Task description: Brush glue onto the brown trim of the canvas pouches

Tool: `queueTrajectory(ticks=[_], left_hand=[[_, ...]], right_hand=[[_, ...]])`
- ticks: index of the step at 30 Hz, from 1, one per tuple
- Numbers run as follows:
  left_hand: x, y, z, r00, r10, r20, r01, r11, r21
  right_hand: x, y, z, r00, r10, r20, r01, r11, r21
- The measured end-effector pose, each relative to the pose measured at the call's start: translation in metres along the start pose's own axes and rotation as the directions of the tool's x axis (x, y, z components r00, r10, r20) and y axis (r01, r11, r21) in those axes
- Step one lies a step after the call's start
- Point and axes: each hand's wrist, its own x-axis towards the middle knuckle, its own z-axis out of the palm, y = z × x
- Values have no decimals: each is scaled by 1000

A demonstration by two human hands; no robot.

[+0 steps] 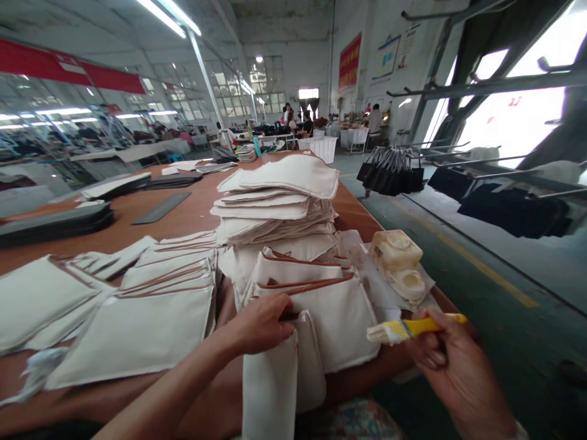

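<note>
My right hand (452, 354) is closed round the yellow handle of a paintbrush (415, 327), whose pale bristles point left beside a cream fabric panel (342, 321) with brown edging. My left hand (266, 321) is bent over the top of a narrow cream fabric piece (270, 388) and seems to grip its upper edge; the fingertips are partly hidden. This piece hangs toward me in front of the edged panels. Behind them rises a tall pile of cream padded pieces (279, 201).
Rows of brown-edged cream pieces (151, 318) lie at left on the brown table (202, 211). Dark flat sheets (55, 220) are stacked farther left. A glue-stained plastic tub (397, 250) stands at the table's right edge. Black pieces (392, 174) hang from a rack beyond.
</note>
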Motion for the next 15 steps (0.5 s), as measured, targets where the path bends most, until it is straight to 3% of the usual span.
queueTrajectory(ticks=[4,10,15], left_hand=[[5,-10,1,998,-13,64,22,989,-145],[-2,-11,9,980,186,71,-172,970,-173],[-10,-17,14,995,77,71,-62,979,-192]], right_hand=[[0,7,-1,997,53,-47,-51,997,49],[1,7,1,994,80,-69,-76,995,66],[0,7,-2,995,71,-65,-69,997,42]])
